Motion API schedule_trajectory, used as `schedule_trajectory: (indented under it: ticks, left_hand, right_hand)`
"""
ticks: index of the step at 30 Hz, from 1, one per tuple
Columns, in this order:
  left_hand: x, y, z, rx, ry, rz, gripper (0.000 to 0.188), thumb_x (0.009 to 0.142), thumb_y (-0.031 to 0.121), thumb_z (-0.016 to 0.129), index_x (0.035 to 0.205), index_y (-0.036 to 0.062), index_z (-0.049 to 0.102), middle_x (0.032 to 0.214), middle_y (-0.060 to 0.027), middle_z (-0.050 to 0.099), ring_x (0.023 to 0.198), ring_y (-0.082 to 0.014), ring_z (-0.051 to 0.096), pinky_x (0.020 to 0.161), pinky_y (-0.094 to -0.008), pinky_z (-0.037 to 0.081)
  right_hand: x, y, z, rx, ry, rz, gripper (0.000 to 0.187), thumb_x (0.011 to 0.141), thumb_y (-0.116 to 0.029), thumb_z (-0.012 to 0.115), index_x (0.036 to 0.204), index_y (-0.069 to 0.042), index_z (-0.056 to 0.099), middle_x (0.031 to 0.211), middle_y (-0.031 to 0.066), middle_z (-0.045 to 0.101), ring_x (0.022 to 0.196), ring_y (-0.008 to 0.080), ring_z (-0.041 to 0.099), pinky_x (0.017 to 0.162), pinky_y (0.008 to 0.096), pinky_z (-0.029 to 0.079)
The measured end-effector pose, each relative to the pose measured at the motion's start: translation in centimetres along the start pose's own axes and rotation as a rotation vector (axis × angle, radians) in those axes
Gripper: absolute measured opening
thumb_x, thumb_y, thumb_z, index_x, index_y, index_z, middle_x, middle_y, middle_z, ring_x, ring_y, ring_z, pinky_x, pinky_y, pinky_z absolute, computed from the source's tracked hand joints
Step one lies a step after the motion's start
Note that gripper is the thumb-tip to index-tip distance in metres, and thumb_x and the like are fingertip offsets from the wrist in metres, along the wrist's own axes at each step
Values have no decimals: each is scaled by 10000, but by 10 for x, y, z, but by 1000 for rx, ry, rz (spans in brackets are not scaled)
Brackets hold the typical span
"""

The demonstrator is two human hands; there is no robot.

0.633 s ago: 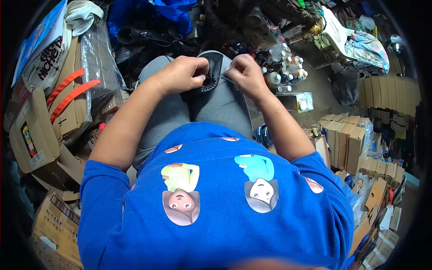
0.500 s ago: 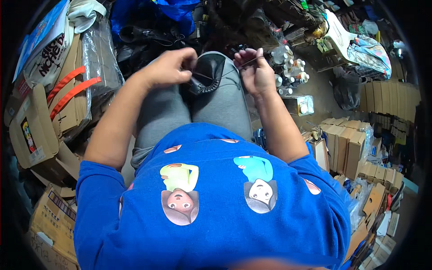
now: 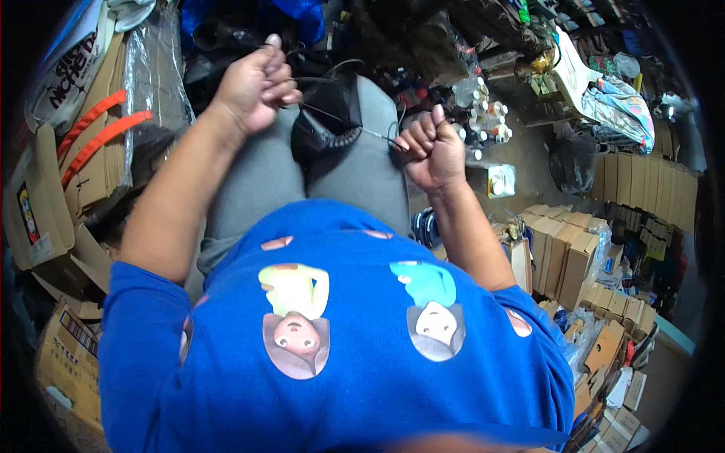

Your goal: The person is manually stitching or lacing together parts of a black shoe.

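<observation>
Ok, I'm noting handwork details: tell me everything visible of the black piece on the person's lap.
The black piece looks smooth and shiny, perhaps leather, with a curved row of ridged stitches along its near edge. It rests on the grey trousers. Thin strands stretch from it toward the left hand and right hand. Its full outline is unclear.

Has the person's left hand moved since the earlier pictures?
Yes: the left hand has moved leftward, closer in the view to the orange straps.
</observation>
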State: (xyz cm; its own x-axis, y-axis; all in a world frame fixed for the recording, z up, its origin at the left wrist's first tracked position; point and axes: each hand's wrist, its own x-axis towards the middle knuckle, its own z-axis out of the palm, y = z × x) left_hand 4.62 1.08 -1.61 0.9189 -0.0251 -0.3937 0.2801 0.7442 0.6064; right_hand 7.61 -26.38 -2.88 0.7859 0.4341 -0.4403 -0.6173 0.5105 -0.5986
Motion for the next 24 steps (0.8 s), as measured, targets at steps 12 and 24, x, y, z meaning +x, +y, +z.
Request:
schedule_trajectory:
  ticks: [12,24]
  left_hand:
    - [-48,81,-40,1689,371,456,586,684,82,673,1254,100,542,1220,-135,531,1185,-277,469,1027,-369,352]
    - [-37,-48,6,1451,-481,471,272,732,187,721,955,58,635,997,-82,572,923,-283,592,806,-372,482]
  right_hand:
    - [-24,-57,-49,-1388,130,-30,632,744,-52,683,1337,-100,470,1249,187,499,1086,215,519,935,339,419]
    - [19,-16,56,-1574,-205,-189,265,758,-205,767,830,-39,574,632,-52,509,597,37,424,521,216,365]
